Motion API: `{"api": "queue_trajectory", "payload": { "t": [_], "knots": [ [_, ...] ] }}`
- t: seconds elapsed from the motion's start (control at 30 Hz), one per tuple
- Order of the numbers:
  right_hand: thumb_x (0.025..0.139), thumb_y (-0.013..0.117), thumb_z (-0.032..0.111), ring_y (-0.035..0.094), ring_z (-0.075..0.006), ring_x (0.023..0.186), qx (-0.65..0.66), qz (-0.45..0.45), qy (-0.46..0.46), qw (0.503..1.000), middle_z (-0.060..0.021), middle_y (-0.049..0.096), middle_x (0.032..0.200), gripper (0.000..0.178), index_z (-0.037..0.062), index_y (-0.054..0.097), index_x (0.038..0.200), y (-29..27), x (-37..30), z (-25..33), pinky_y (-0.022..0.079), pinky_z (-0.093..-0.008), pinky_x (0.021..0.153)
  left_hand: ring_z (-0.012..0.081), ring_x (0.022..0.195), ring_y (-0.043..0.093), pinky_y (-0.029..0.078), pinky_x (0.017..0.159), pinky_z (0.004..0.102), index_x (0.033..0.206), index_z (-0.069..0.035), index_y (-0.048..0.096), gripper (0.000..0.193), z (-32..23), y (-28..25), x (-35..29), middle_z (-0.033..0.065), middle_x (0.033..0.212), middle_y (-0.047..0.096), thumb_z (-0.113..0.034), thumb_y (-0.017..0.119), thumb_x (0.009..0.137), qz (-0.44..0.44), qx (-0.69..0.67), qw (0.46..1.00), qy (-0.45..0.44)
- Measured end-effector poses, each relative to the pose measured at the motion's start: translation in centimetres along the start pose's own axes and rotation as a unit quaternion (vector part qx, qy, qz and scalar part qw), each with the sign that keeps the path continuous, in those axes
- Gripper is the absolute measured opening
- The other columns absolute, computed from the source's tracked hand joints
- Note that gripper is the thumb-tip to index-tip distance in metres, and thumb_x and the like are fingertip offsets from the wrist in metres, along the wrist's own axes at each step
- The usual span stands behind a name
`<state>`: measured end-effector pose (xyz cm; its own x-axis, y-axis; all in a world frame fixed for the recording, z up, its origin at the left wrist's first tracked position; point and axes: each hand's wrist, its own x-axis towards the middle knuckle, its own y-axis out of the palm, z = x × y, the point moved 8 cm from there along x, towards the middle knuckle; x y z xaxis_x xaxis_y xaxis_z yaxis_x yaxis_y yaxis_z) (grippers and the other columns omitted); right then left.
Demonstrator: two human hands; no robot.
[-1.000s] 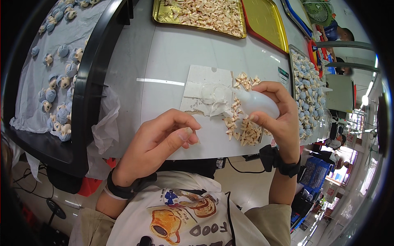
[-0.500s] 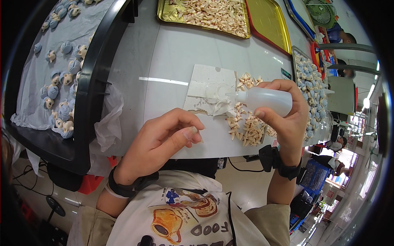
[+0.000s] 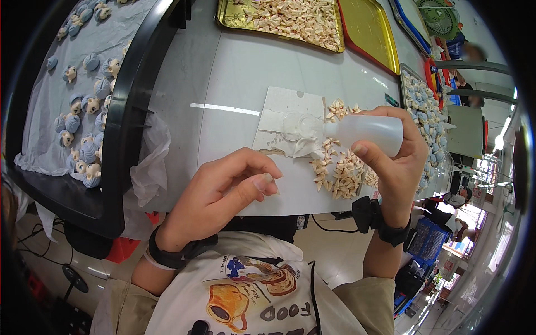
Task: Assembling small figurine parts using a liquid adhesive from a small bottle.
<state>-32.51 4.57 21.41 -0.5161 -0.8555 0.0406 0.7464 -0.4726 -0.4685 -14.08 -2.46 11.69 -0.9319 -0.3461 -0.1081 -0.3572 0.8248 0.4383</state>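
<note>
My right hand (image 3: pixel 399 162) is wrapped round a translucent white squeeze bottle (image 3: pixel 371 133), tipped on its side with its nozzle toward the left. The nozzle points at a clear round blob or shallow lid (image 3: pixel 296 125) on a worn pale cardboard sheet (image 3: pixel 290 103). Crumpled white tissue (image 3: pixel 308 147) rests on the sheet's near edge. Left of the bottle, my left hand (image 3: pixel 231 181) hovers over the table front with fingers curled and thumb pressed near them; a tiny pale bit shows at the fingertips, too small to name. Small cream pointed pieces (image 3: pixel 347 176) lie loose beside the sheet.
A black tray (image 3: pixel 134 72) of blue-and-cream figurines (image 3: pixel 88 149) stands at left, white paper hanging off it. Gold trays (image 3: pixel 365 30) sit at the back, one heaped with cream pieces (image 3: pixel 296 22). Another tray of blue-and-cream pieces (image 3: pixel 421 106) is at right. People appear farther right.
My right hand and the bottle have shifted slightly to the right, the nozzle drawing back from the clear blob. My left hand has barely moved.
</note>
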Motion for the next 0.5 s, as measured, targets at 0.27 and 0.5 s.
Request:
{"api": "queue_trajectory", "payload": {
  "t": [0.27,0.5],
  "knots": [
    [0.072,0.08,0.005,0.064,-0.0134,0.083,-0.026,-0.006,-0.006,1.0,-0.0082,0.065,0.092,0.038,-0.0019,0.059,0.102,0.0,-0.2,0.23,0.051,-0.0251,0.074,0.0125,0.088,0.059,0.048,0.077,0.0255,0.109,0.004,0.055,0.021,0.09,0.02,0.09,0.0106,0.097,0.06,-0.011,0.045,0.097,0.004,0.005,1.0,-0.001],
    [0.072,0.08,0.006,0.064,-0.0133,0.083,-0.031,-0.004,0.0,1.0,-0.0078,0.065,0.092,0.038,-0.0016,0.059,0.102,0.05,-0.35,0.27,0.051,-0.0248,0.073,0.0123,0.088,0.059,0.048,0.076,0.0253,0.109,0.004,0.055,0.022,-0.17,0.05,0.05,0.0105,0.096,0.061,-0.012,0.046,0.097,-0.006,0.002,1.0,0.005]
  ]
}}
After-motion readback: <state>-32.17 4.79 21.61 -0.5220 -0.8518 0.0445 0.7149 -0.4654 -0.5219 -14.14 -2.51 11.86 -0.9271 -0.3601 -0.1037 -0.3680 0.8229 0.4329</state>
